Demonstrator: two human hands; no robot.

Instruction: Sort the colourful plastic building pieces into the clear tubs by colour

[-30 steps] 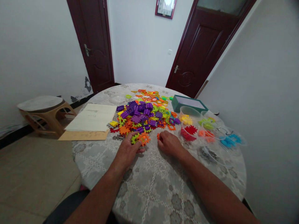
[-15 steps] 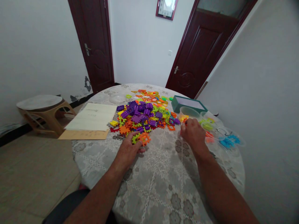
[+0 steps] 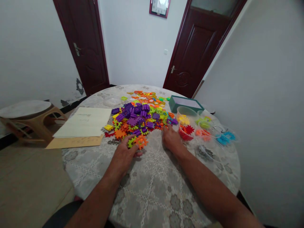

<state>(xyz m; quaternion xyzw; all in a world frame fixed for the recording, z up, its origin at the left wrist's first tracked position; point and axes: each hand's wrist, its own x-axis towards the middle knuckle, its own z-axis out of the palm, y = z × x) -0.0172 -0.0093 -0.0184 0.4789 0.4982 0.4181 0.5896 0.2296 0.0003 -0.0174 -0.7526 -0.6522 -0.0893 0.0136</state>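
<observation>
My left hand (image 3: 124, 152) is closed around a few notched plastic building pieces, among them an orange one (image 3: 141, 142) and a lime green one (image 3: 132, 142). It hovers at the front edge of a heap of building pieces (image 3: 133, 121), mostly purple, lime and orange. My right hand (image 3: 173, 138) is at the heap's right front edge, fingers closed on a small orange piece (image 3: 165, 127) mostly hidden by them. Just right of this hand stands a clear cup holding red pieces (image 3: 186, 131); behind it is a clear cup with yellow pieces (image 3: 184, 119).
More clear containers hold lime pieces (image 3: 204, 123), orange-red pieces (image 3: 203, 134), blue pieces (image 3: 225, 138) and grey pieces (image 3: 205, 152). A green box (image 3: 174, 104) stands behind them. Paper sheets (image 3: 83, 122) lie on the left of the patterned tablecloth (image 3: 152, 183). A stool (image 3: 26, 109) stands beyond.
My right hand has moved left from above the clear cups to the heap's edge, uncovering the red pieces. My left hand keeps its pieces. The view has turned slightly right.
</observation>
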